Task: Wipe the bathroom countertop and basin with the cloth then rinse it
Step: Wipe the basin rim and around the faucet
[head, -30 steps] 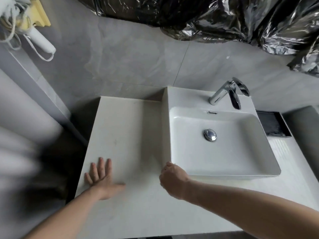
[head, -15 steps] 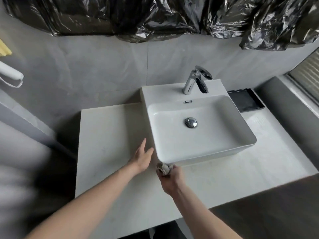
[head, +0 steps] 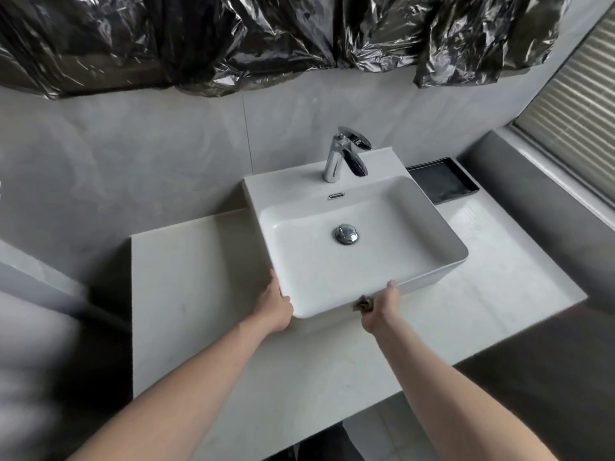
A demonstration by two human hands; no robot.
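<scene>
A white rectangular basin [head: 429,277] stands on the pale stone countertop [head: 186,294], with a chrome tap [head: 336,158] at its back and a chrome drain plug [head: 346,233] in its bowl. My left hand [head: 274,309] rests with straight fingers against the basin's front-left corner. My right hand [head: 382,309] grips a small brownish cloth [head: 362,304] and presses it against the basin's front outer wall, thumb up near the rim. Most of the cloth is hidden inside my fist.
A black tray [head: 442,183] sits on the countertop right of the basin against the grey wall. Crumpled black plastic sheeting [head: 266,38] hangs above. A window with blinds [head: 575,111] and a grey ledge lie to the right. The counter's front edge drops to dark floor.
My right hand has slid the cloth rightwards along the basin's front wall. My left hand has moved off the countertop to the basin's front-left corner. The view has swung right.
</scene>
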